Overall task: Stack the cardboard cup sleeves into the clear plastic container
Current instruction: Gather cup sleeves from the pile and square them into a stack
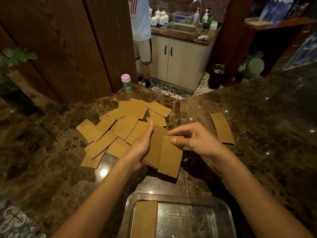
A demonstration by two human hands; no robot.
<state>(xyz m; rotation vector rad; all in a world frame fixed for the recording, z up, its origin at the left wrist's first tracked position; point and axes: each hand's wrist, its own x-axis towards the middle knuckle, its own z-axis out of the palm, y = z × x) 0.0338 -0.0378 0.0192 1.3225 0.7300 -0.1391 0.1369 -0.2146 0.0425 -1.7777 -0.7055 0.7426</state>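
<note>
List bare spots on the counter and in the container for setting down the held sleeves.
Container: bare floor right of the sleeve stack at its left wall. Counter: bare left of the container, and beyond the side stack on the right. Crowded: loose pile beyond the left hand; it and the right hand hold the held sleeves.

A glossy brown marble countertop (51, 169) fills the foreground, dotted with small reflections of lights. Dark wood panelling (60, 40) stands at ten o'clock. At twelve o'clock a steel sink (180, 28) sits in a white two-door cabinet (185, 60) against a red brick wall (178, 4), above patterned floor tiles (171, 91). Wooden shelves (283, 23) rise at two o'clock.
</note>
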